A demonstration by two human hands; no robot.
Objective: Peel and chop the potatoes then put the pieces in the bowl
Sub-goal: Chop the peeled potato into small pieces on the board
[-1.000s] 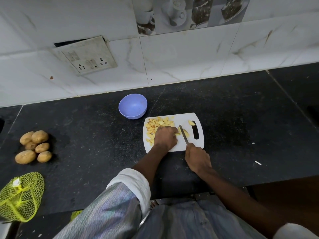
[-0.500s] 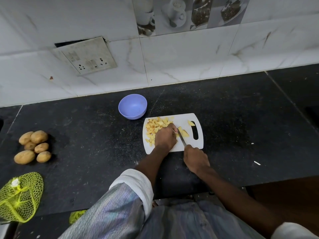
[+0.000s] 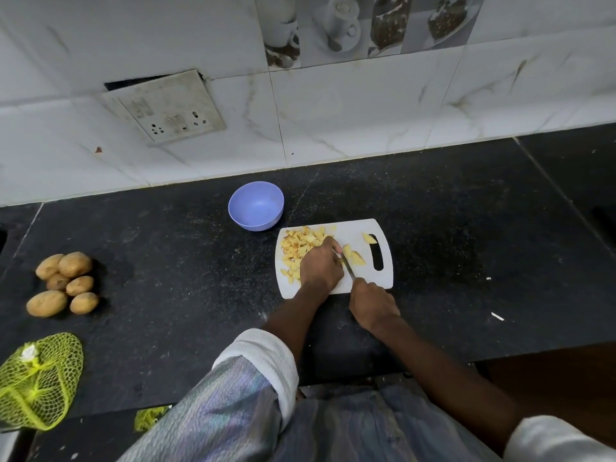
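Change: since the earlier frame your knife point(image 3: 347, 269) blade has slid in against your left knuckles; the camera barely shifted
Right hand point(image 3: 373, 305): wrapped round the knife handle; keep the tip down and cut straight
Left hand point(image 3: 320, 266): curled over the potato on the cutting board point(image 3: 383, 281); keep fingertips tucked
Potato pieces point(image 3: 296, 246): piled at board's left; a few sit right of the blade
Bowl point(image 3: 256, 205): beyond the board, holds no pieces yet
Whole potatoes point(image 3: 63, 283): unpeeled, far left

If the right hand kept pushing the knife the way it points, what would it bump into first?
Probably the left hand: the knife in the right hand points up-left along its fingers, with potato pieces beside the blade. Depth is unclear.
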